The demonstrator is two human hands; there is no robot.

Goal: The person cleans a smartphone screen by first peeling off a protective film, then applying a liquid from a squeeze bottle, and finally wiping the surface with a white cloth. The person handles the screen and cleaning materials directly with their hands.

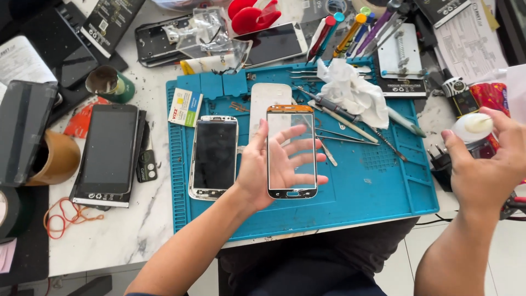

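My left hand (262, 167) holds a clear phone front glass (292, 115) with a black lower border up above the blue work mat (356, 186); my fingers show through the glass. To its left a phone with a silver frame and dark screen (213, 156) lies flat on the mat. A white phone back cover (267, 98) lies behind the glass. My right hand (490, 170) is at the right edge of the table, closed around a small white round bottle (472, 127).
A crumpled white tissue (353, 90), tweezers and thin tools (350, 125) lie on the mat's right part. A black tablet (108, 153), brown cup (57, 159), green cup (109, 83), orange rubber bands (68, 216) and screwdrivers (350, 33) crowd the white table.
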